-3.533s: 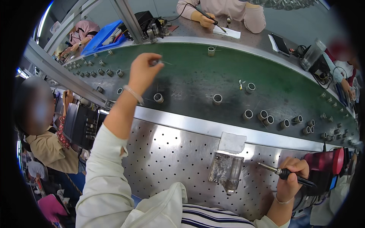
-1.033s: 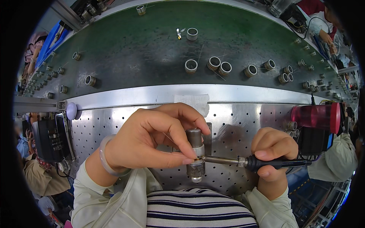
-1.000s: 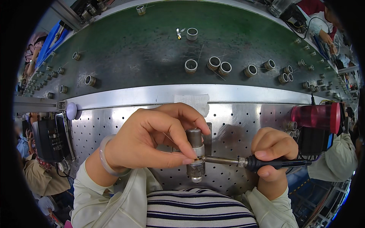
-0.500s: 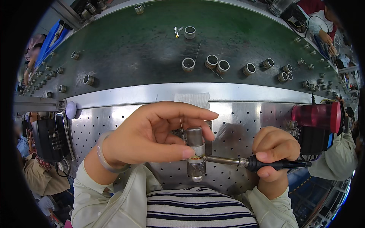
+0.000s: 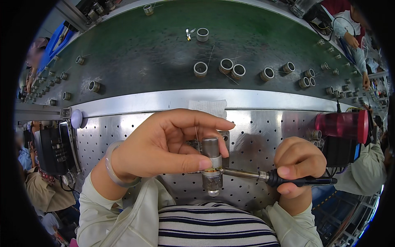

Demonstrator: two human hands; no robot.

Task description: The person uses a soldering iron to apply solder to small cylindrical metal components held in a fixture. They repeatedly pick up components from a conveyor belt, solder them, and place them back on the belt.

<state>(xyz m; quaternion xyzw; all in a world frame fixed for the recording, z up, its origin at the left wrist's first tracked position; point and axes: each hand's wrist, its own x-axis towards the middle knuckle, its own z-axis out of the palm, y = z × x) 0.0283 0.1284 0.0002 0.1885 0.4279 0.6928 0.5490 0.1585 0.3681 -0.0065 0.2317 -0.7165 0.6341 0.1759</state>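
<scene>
In front of me a metal cylinder [image 5: 210,147] stands upright on a fixture, with a silvery collar [image 5: 215,161] around it. My left hand [image 5: 173,144] curls about this collar, thumb against its left side and a finger at its right; the index finger stretches out above. A thin wire [image 5: 197,140] rises past the fingers. My right hand [image 5: 299,162] grips a soldering iron [image 5: 279,178] by its black handle. The iron's tip meets the collar's lower edge, close to my left thumb. Below sits a rounded, shiny metal end [image 5: 212,192].
Beyond the metal rail [image 5: 156,101] runs a green belt [image 5: 144,53] carrying several short metal rings [image 5: 200,69], some with thin wires. A red cylindrical container [image 5: 341,126] lies at right, a black box [image 5: 53,148] at left. A folded white cloth [image 5: 207,106] rests near the rail.
The rings on the belt have shifted slightly left. My left fingers have drawn in a little around the collar. The soldering iron has stayed almost still.
</scene>
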